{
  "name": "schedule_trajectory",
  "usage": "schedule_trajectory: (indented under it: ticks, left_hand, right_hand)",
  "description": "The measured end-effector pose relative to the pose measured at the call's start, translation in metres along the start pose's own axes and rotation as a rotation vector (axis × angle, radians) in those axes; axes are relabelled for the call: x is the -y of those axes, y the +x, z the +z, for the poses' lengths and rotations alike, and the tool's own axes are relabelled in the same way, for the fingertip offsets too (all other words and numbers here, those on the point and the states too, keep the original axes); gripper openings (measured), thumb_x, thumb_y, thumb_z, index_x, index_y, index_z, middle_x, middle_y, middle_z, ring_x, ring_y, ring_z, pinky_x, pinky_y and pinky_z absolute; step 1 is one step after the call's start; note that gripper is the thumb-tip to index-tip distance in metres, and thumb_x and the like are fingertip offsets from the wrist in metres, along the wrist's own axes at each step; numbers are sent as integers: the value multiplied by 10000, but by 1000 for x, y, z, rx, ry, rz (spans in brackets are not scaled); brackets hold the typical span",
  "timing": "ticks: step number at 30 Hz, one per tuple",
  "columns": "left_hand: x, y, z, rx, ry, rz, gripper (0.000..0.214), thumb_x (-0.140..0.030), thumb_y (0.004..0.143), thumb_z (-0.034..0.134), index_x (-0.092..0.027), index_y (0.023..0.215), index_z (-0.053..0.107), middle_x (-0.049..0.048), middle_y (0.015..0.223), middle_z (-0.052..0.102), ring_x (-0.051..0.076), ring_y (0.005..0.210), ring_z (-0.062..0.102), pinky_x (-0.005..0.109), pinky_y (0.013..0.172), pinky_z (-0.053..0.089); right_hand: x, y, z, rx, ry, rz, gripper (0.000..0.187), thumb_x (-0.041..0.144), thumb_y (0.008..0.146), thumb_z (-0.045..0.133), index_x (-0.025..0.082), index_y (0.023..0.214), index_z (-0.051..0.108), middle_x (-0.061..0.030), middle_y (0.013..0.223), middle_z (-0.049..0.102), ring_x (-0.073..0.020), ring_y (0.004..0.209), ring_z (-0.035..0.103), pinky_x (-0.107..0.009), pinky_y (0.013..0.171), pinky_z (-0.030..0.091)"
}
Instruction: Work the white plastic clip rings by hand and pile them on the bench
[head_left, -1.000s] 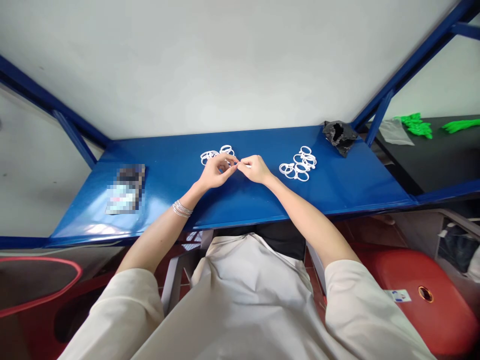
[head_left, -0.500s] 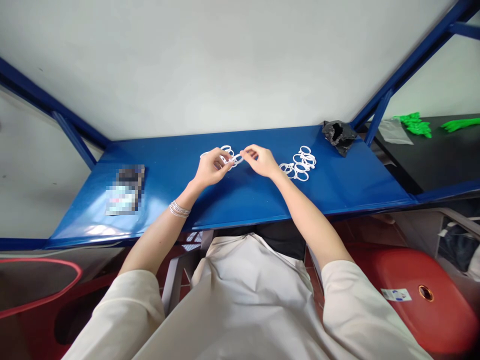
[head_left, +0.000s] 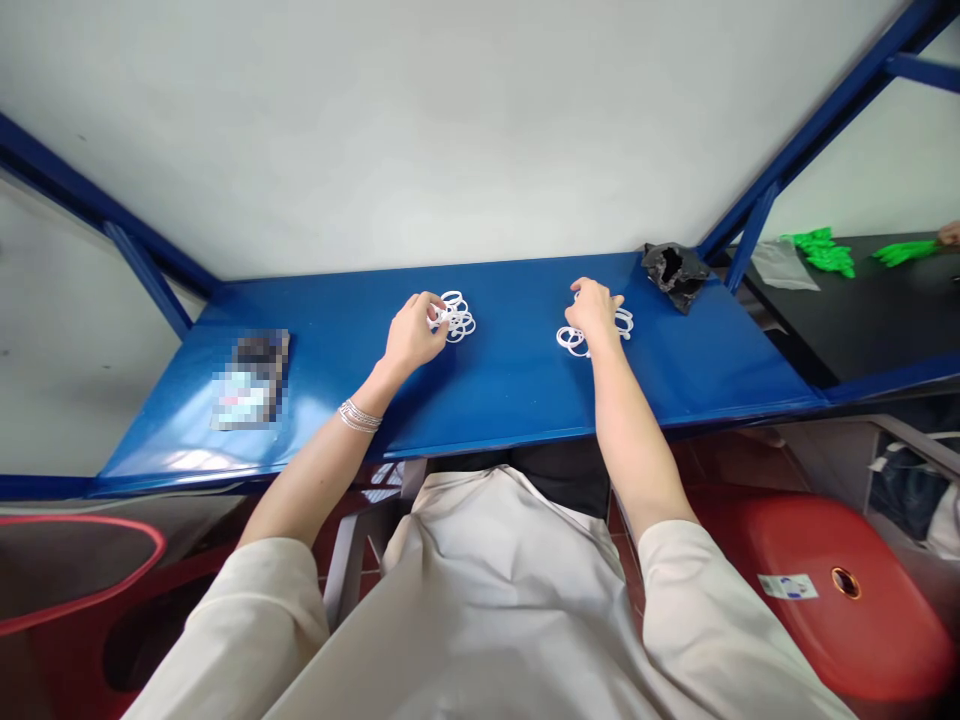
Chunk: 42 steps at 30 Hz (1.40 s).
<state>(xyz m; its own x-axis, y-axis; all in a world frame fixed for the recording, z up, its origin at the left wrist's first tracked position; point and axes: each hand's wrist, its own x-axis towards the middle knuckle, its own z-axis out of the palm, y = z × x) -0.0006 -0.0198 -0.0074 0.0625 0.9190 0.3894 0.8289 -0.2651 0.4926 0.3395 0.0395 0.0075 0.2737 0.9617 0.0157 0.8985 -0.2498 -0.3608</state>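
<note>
Two heaps of white plastic rings lie on a blue shelf (head_left: 495, 390). My left hand (head_left: 411, 335), bangles on the wrist, has its fingers curled at the left heap of rings (head_left: 456, 318) and touches it. My right hand (head_left: 592, 312) rests on the right heap of rings (head_left: 581, 340), fingers bent down over it, hiding part of the heap. Whether either hand pinches a ring is not clear.
A crumpled black bag (head_left: 671, 268) sits at the shelf's back right. A blurred flat object (head_left: 251, 380) lies at the left. Blue frame struts rise on both sides. Green items (head_left: 825, 250) lie on a dark table to the right. Red seats stand below.
My hands, which met at the middle pinching rings, have parted. The left went to the left heap with the rings; the right moved right onto the other heap.
</note>
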Motion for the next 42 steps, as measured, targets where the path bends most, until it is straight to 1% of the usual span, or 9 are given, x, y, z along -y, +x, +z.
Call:
schedule_trajectory:
  ticks: [5, 8, 12, 17, 25, 29, 34, 38, 42]
  left_hand:
    - [-6, -3, 0, 42, -83, 83, 167, -209, 954, 719, -208, 1119, 693, 52, 1030, 691, 155, 675, 602, 358, 784, 542]
    - [-9, -5, 1, 48, -156, 126, 173, -248, 956, 726, -215, 1124, 704, 48, 1082, 713, 121, 625, 598, 330, 748, 551]
    - [-10, -6, 5, 102, -306, 182, 233, -321, 930, 773, -212, 1130, 722, 54, 1078, 780, 118, 608, 650, 295, 691, 541]
    - [-7, -7, 10, 230, -463, 137, 305, -457, 935, 806, -201, 1090, 744, 72, 989, 841, 144, 585, 706, 272, 593, 514]
    - [-8, -9, 11, 260, -574, 67, 291, -474, 953, 821, -202, 967, 720, -11, 583, 680, 161, 460, 660, 274, 509, 512]
    - [-9, -10, 14, 247, -655, 7, 353, -535, 945, 834, -215, 962, 686, 0, 635, 700, 162, 459, 666, 266, 449, 509]
    - [-9, -9, 15, 170, -646, -14, 263, -450, 944, 826, -222, 972, 697, 13, 759, 758, 136, 442, 652, 238, 391, 467]
    - [-8, -9, 15, 171, -667, -6, 238, -419, 946, 831, -225, 986, 698, 3, 755, 755, 130, 443, 664, 220, 380, 478]
    - [-7, -8, 20, 224, -773, -27, 344, -512, 937, 857, -227, 980, 670, -3, 705, 718, 136, 450, 661, 236, 393, 500]
  right_hand:
    - [21, -11, 9, 38, 376, -322, 549, -49, 859, 623, 153, 1348, 767, -149, 1221, 822, -312, 1168, 753, -512, 1137, 508]
    - [39, -23, 23, 239, 754, -535, 398, 39, 907, 670, 146, 1268, 797, -134, 1168, 848, -257, 1059, 797, -413, 999, 610]
    - [64, -45, 44, 479, 1016, -652, 249, 154, 908, 754, 163, 1147, 821, -104, 1057, 866, -227, 986, 814, -371, 937, 639]
    - [78, -65, 49, 585, 1169, -614, 188, 228, 865, 840, 178, 1044, 816, -84, 1041, 869, -216, 998, 816, -354, 937, 647]
    - [81, -68, 46, 588, 1056, -516, 131, 288, 961, 832, 162, 966, 798, -30, 769, 792, -152, 718, 719, -230, 621, 538]
    - [83, -71, 43, 680, 1030, -432, 302, 368, 1026, 823, 142, 830, 780, -65, 786, 790, -143, 660, 731, -197, 481, 489]
    - [84, -75, 37, 848, 1150, -339, 330, 440, 990, 890, 133, 912, 797, -83, 864, 815, -136, 580, 746, -192, 385, 464]
    - [84, -76, 39, 824, 1161, -369, 320, 400, 924, 952, 119, 922, 800, -79, 870, 816, -128, 556, 733, -190, 362, 461]
    - [83, -73, 45, 794, 1176, -387, 319, 381, 905, 962, 137, 920, 757, -79, 866, 821, -134, 575, 741, -182, 361, 449]
